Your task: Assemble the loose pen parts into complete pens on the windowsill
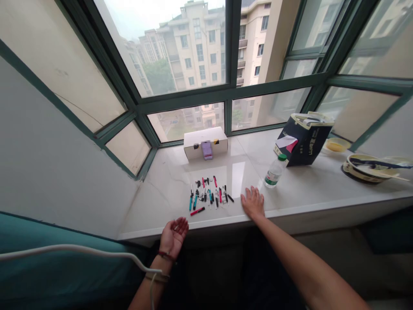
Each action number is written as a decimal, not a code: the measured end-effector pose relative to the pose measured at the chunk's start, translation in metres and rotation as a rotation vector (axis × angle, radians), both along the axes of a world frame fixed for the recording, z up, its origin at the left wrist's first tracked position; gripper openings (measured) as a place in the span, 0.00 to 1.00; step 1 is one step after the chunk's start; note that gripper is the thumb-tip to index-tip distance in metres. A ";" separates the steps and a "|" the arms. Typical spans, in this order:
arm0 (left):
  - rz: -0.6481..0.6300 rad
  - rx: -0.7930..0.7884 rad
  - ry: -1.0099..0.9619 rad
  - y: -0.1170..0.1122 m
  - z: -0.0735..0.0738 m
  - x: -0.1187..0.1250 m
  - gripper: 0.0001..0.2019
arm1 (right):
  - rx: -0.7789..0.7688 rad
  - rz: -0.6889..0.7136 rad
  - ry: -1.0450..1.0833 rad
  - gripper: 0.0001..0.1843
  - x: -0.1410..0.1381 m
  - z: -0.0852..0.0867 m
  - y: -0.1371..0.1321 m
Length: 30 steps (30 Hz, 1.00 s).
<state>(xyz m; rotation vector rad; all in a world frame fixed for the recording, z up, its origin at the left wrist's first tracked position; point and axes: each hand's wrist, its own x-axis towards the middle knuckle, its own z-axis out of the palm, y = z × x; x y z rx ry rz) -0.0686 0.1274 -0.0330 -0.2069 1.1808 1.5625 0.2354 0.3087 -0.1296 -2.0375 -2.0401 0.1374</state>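
Right hand (253,201) flat on sill (290,193); left hand (173,234) palm-up.

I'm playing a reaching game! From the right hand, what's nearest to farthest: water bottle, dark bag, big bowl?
1. The water bottle, just behind the right hand, slightly to its right.
2. The dark bag, farther back and to the right.
3. The big bowl, far right on the sill.

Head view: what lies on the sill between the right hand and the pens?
Nothing: bare sill separates the right hand from the pens in the head view.
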 end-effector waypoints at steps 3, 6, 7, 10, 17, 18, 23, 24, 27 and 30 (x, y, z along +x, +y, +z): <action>0.011 0.028 0.082 0.038 -0.004 -0.017 0.12 | 0.005 0.010 -0.028 0.29 -0.001 -0.004 -0.003; 0.027 -0.083 0.222 0.072 -0.013 -0.025 0.11 | 0.020 0.004 -0.023 0.28 -0.002 -0.002 -0.003; 0.031 -0.102 0.250 0.082 -0.017 -0.026 0.11 | 0.024 0.001 -0.020 0.28 -0.002 -0.001 -0.002; 0.040 -0.109 0.307 0.107 -0.028 -0.028 0.12 | 0.034 -0.003 -0.013 0.28 -0.003 0.002 -0.003; -0.021 -0.088 0.308 0.134 -0.041 -0.027 0.12 | 0.018 0.008 0.035 0.28 -0.004 0.007 -0.003; -0.035 -0.087 0.302 0.135 -0.041 -0.026 0.12 | 0.019 0.011 0.043 0.28 -0.003 0.007 -0.003; -0.057 -0.066 0.267 0.135 -0.038 -0.023 0.13 | 0.032 0.007 0.040 0.28 -0.003 0.005 -0.003; -0.049 -0.059 0.276 0.134 -0.036 -0.023 0.13 | 0.035 0.006 0.037 0.28 -0.003 0.005 -0.003; -0.049 -0.020 0.323 0.131 -0.030 -0.020 0.12 | 0.043 0.005 0.031 0.27 -0.003 0.004 -0.003; -0.097 0.037 0.369 0.129 -0.025 -0.018 0.12 | 0.041 0.004 0.029 0.27 -0.003 0.005 -0.004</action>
